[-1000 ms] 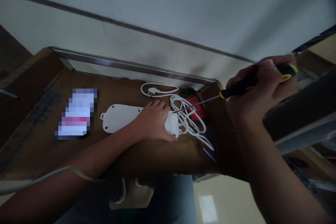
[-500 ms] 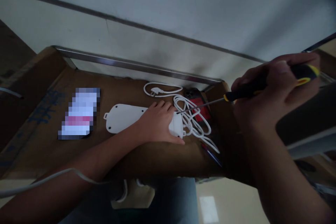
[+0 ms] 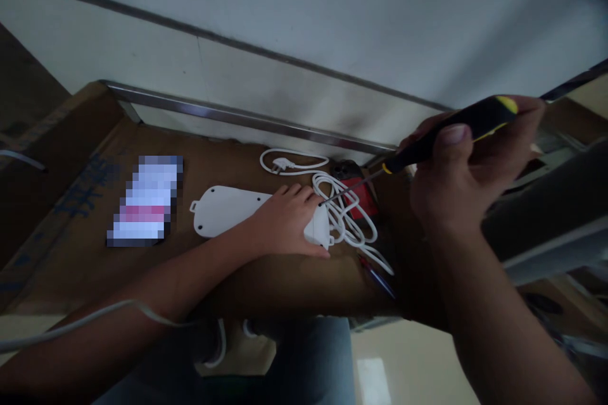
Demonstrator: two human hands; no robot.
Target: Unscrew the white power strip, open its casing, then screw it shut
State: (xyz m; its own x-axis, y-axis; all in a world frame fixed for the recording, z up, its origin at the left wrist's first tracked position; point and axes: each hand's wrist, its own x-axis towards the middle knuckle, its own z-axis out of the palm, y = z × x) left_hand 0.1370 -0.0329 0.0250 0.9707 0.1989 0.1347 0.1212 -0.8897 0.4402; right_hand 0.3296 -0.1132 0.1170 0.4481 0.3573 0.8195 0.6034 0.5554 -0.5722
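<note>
A white power strip (image 3: pixel 232 205) lies underside up on the cardboard, with dark screw holes near its corners and edge. Across its right part rests my left hand (image 3: pixel 287 221), fingers over the far edge and thumb along the near one, gripping it. My right hand (image 3: pixel 456 171) is closed around the black and yellow handle of a screwdriver (image 3: pixel 475 123). The slanting shaft reaches down to the screw hole at the strip's far right corner, close to my left fingertips. Whether a screw sits in that hole is too small to tell. A coiled white cord (image 3: pixel 351 221) with a plug (image 3: pixel 284 165) lies beside the strip.
A lit phone (image 3: pixel 147 199) with a blurred screen lies to the left. Under the cord's coils is a dark phone with a red patch (image 3: pixel 358 196). A pen (image 3: pixel 380 280) lies near the front right. Cardboard walls (image 3: pixel 52 152) and a metal rail (image 3: pixel 228 115) border the surface.
My right hand and the screwdriver handle have shifted left, and the thumb now lies along the handle. The tip stays at the same corner hole. My left hand keeps its hold.
</note>
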